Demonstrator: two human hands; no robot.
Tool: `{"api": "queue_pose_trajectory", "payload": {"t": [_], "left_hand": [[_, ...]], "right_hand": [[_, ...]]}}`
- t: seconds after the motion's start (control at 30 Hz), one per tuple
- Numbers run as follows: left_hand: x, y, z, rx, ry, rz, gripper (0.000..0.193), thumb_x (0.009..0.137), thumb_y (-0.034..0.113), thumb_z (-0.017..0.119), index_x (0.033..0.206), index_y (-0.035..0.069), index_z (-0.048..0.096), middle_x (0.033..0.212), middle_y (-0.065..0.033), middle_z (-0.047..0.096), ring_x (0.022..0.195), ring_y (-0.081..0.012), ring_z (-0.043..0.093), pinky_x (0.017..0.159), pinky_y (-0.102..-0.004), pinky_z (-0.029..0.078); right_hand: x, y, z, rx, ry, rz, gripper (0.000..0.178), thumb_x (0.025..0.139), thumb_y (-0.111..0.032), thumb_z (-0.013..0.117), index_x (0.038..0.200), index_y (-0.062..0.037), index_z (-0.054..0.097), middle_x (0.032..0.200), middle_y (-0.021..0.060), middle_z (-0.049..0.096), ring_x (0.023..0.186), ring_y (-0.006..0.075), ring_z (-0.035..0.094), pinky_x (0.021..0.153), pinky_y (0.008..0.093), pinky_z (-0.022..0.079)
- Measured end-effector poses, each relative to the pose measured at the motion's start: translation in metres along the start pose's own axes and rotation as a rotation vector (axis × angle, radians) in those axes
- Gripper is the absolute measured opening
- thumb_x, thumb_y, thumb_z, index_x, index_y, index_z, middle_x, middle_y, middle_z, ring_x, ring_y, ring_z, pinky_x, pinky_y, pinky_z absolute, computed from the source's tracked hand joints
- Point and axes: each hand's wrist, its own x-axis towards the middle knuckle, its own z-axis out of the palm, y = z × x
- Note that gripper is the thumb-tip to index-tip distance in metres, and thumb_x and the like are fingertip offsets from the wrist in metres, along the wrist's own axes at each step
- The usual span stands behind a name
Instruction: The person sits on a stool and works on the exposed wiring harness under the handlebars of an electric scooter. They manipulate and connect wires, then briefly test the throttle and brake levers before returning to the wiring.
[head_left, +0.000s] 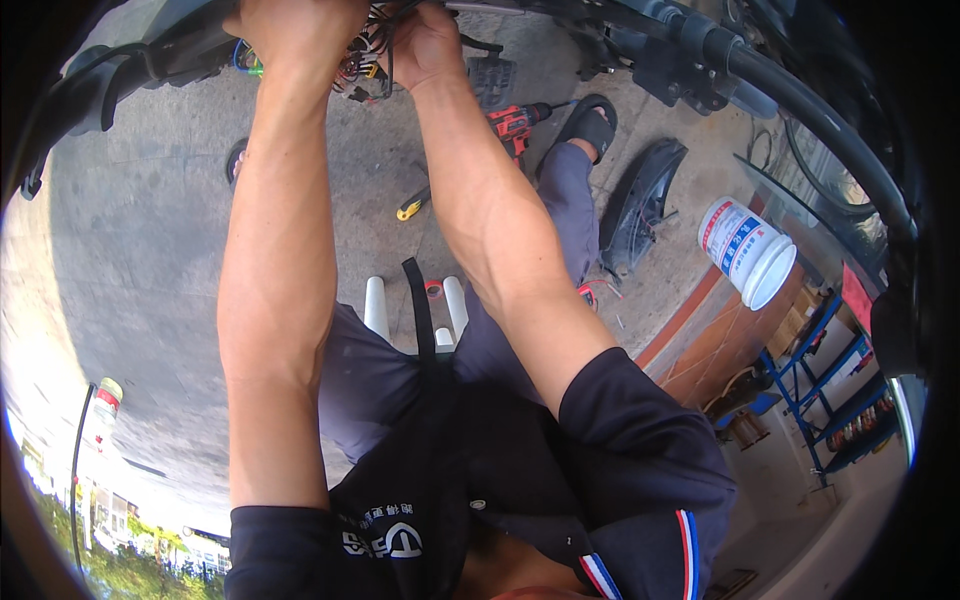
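Observation:
Both of my arms reach up to a bundle of thin coloured wires [362, 68] at the top edge, under the black body of a vehicle [190, 45]. My left hand [300, 30] is at the left side of the bundle, its back toward me; its fingers are cut off or hidden. Beside the wires on the right, my right hand [427, 48] shows its palm side, the fingers curled in at the black cables. Some green and blue wire ends [248, 62] stick out left of my left hand.
On the ground lie a red and black cordless drill [515, 122], a yellow-handled tool [411, 208] and a black curved plastic part [645, 200]. A white bucket [748, 252] stands to the right, near blue shelving [825, 390]. My sandalled foot [592, 128] is beside the drill.

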Motion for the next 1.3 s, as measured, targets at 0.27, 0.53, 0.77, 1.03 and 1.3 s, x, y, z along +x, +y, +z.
{"api": "queue_pose_trajectory", "payload": {"t": [0.27, 0.53, 0.77, 1.03, 1.3], "left_hand": [[0.001, -0.004, 0.005, 0.032, 0.024, 0.039, 0.032, 0.085, 0.020, 0.059, 0.112, 0.004, 0.066, 0.111, -0.0221, 0.067, 0.104, -0.0419, 0.062, 0.087, -0.0519, 0.047], [0.000, 0.002, 0.001, 0.010, -0.045, -0.045, 0.031, 0.086, 0.020, 0.058, 0.111, 0.004, 0.066, 0.109, -0.0213, 0.068, 0.105, -0.0411, 0.062, 0.089, -0.0522, 0.045], [0.002, 0.005, -0.013, -0.046, -0.116, -0.011, 0.029, 0.086, 0.020, 0.059, 0.105, 0.001, 0.067, 0.103, -0.0229, 0.069, 0.097, -0.0416, 0.064, 0.083, -0.0476, 0.049], [-0.007, 0.006, -0.062, -0.470, -0.295, -0.111, 0.032, 0.084, 0.017, 0.067, 0.108, -0.004, 0.066, 0.098, -0.0242, 0.070, 0.092, -0.0322, 0.069, 0.079, -0.0417, 0.051], [-0.009, -0.028, -0.055, -0.214, -0.246, -0.092, 0.045, 0.085, 0.039, 0.066, 0.111, 0.003, 0.070, 0.107, -0.0186, 0.071, 0.101, -0.0331, 0.067, 0.090, -0.0367, 0.049]], "right_hand": [[0.004, -0.005, -0.012, -0.066, 0.092, -0.172, 0.019, 0.096, -0.007, 0.048, 0.108, -0.0048, 0.063, 0.105, 0.0073, 0.069, 0.096, 0.0192, 0.066, 0.083, 0.0329, 0.055], [0.006, -0.012, -0.028, -0.120, 0.186, -0.127, 0.019, 0.094, -0.003, 0.049, 0.109, -0.0036, 0.061, 0.103, 0.0080, 0.069, 0.094, 0.0184, 0.066, 0.081, 0.0310, 0.056], [0.002, -0.007, -0.006, -0.109, 0.200, -0.169, 0.025, 0.093, -0.003, 0.049, 0.115, -0.0015, 0.060, 0.110, 0.0108, 0.068, 0.102, 0.0228, 0.065, 0.089, 0.0369, 0.054], [-0.013, -0.023, 0.003, -0.136, 0.000, -0.021, 0.023, 0.089, -0.007, 0.061, 0.112, -0.0035, 0.061, 0.108, 0.0118, 0.067, 0.103, 0.0274, 0.064, 0.090, 0.0426, 0.052], [-0.086, -0.019, 0.073, -0.931, 0.691, -0.029, 0.029, 0.088, -0.011, 0.066, 0.116, -0.0021, 0.062, 0.092, 0.0068, 0.068, 0.080, 0.0160, 0.064, 0.072, 0.0314, 0.053]]}}
